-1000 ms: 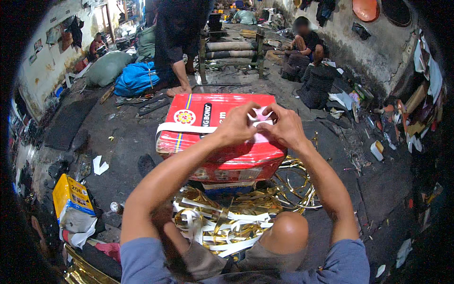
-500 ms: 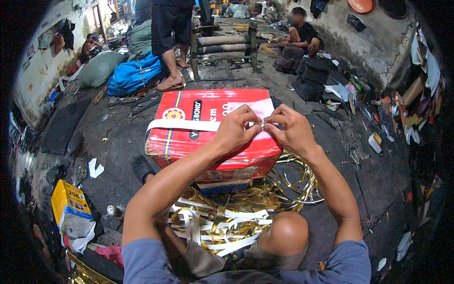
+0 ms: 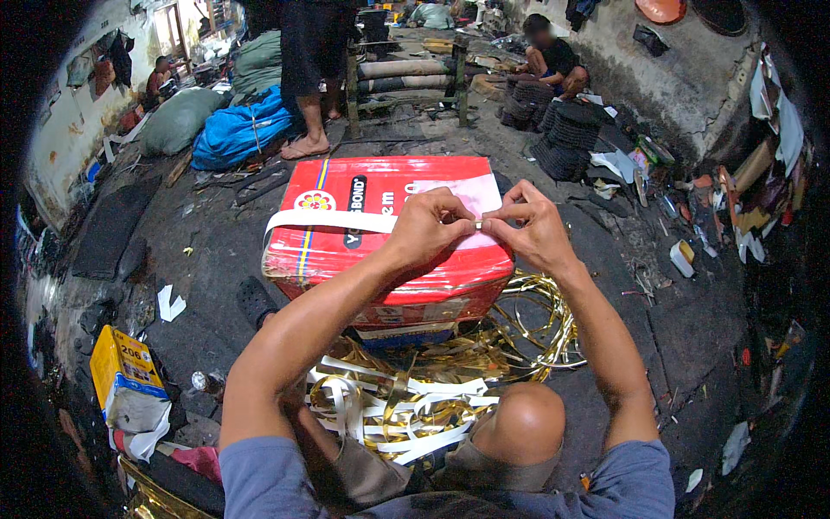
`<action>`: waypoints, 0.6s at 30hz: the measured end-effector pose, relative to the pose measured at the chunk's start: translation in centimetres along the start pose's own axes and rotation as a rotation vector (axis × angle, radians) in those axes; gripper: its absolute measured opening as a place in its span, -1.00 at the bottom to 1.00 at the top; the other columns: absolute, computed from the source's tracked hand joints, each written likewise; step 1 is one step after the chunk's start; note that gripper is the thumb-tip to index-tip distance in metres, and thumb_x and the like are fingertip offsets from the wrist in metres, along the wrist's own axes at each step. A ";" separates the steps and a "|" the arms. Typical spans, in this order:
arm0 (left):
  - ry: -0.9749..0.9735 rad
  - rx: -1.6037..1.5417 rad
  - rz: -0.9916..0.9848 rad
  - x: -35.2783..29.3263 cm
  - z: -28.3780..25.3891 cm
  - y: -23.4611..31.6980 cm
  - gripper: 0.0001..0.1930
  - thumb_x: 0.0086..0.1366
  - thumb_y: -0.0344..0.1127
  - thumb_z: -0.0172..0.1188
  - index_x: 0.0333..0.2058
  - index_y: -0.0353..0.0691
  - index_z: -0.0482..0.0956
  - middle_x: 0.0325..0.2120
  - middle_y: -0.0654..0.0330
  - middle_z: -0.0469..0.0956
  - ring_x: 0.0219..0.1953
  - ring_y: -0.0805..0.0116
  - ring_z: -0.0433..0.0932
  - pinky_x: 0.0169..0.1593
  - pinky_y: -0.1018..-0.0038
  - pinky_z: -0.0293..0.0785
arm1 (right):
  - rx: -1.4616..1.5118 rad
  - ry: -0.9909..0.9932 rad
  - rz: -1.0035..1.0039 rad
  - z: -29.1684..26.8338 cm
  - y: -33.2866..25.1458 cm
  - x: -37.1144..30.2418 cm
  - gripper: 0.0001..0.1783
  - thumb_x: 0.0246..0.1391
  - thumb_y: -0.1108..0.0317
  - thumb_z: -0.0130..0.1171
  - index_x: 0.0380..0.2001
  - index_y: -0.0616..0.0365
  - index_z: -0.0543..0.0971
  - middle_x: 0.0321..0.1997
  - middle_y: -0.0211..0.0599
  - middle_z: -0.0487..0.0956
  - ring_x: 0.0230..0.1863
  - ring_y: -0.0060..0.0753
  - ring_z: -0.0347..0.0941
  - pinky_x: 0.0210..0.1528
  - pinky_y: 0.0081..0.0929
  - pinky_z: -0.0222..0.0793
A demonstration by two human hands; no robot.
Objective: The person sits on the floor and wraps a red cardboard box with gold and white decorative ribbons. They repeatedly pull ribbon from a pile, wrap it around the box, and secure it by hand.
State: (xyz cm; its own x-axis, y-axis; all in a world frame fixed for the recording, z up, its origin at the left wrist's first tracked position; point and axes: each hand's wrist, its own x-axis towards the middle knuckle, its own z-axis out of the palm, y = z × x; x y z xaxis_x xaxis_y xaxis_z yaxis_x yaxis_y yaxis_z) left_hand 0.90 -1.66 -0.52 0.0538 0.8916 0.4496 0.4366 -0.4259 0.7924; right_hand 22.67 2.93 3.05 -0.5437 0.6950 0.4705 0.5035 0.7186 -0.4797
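As hands [image 3: 424, 227] [image 3: 534, 228] pinch it, wht strip [image 3: 337, 221], narrow, L end curved

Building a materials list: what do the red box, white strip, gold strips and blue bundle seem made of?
Red box: probably cardboard, glossy; crinkled glints along its edge suggest a plastic film over it.
White strip: flat, matte; fabric or plastic, can't tell.
Gold strips: likely metallised plastic; mirror-like glints, loose springy loops.
Blue bundle: likely plastic sheeting; creased, slight sheen.
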 end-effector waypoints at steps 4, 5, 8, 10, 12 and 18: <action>0.026 0.000 -0.013 0.2 0.5 -0.5 -0.87 0.20 -0.37 0.38 -0.39 -0.34 0.71 -0.41 0.11 0.62 -0.32 0.35 0.58 -0.19 0.35 0.50 | 0.234 0.111 0.212 2.1 1.3 -0.4 -0.80 -0.03 0.36 0.52 -0.31 0.20 0.81 -0.38 -0.43 0.50 -0.38 -0.56 0.44 -0.30 -0.52 0.37; 0.023 0.023 0.012 0.3 0.3 -0.5 -0.86 0.20 -0.36 0.37 -0.39 -0.35 0.71 -0.42 0.10 0.61 -0.33 0.33 0.59 -0.19 0.35 0.50 | 0.343 0.137 0.273 2.8 1.5 -0.2 -0.80 -0.03 0.37 0.53 -0.33 0.22 0.80 -0.42 -0.48 0.48 -0.42 -0.60 0.40 -0.34 -0.54 0.33; 0.025 0.103 0.084 0.3 0.3 -0.4 -0.84 0.18 -0.34 0.36 -0.41 -0.35 0.71 -0.44 0.06 0.62 -0.36 0.24 0.61 -0.23 0.30 0.52 | 0.416 0.179 0.325 3.7 1.5 -0.7 -0.79 -0.02 0.43 0.50 -0.29 0.20 0.70 -0.49 -0.63 0.37 -0.48 -0.71 0.29 -0.43 -0.61 0.21; 0.021 0.147 0.091 0.5 0.4 -0.6 -0.83 0.14 -0.32 0.39 -0.39 -0.32 0.73 -0.43 0.04 0.64 -0.38 0.15 0.66 -0.24 0.26 0.56 | 0.608 0.198 0.325 4.5 2.1 -0.5 -0.76 -0.03 0.49 0.37 -0.30 0.07 0.53 -0.59 -0.69 0.26 -0.60 -0.74 0.17 -0.61 -0.57 0.07; -0.021 0.122 -0.006 1.2 0.2 -0.2 -0.84 0.12 -0.32 0.36 -0.42 -0.31 0.74 -0.45 0.05 0.69 -0.38 0.18 0.70 -0.23 0.27 0.60 | 0.712 0.109 0.398 3.8 2.0 0.4 -0.75 -0.04 0.53 0.34 -0.32 0.07 0.48 -0.60 -0.68 0.27 -0.62 -0.74 0.16 -0.61 -0.57 0.06; -0.234 0.033 -0.107 3.7 -0.8 -0.7 -0.88 0.09 -0.37 0.38 -0.42 -0.29 0.77 -0.53 0.07 0.72 -0.48 0.29 0.69 -0.28 0.33 0.61 | 0.692 0.236 0.423 4.7 2.4 -0.3 -0.81 0.12 0.40 0.39 -0.32 0.10 0.52 -0.54 -0.58 0.45 -0.53 -0.70 0.34 -0.51 -0.57 0.22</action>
State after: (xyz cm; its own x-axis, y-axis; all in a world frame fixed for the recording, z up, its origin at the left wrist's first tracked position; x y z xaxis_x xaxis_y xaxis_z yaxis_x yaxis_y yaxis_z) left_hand 0.09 1.81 0.93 0.2102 0.9441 0.2538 0.4797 -0.3258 0.8147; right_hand 20.88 4.37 -1.67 -0.2086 0.9443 0.2546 0.0667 0.2735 -0.9596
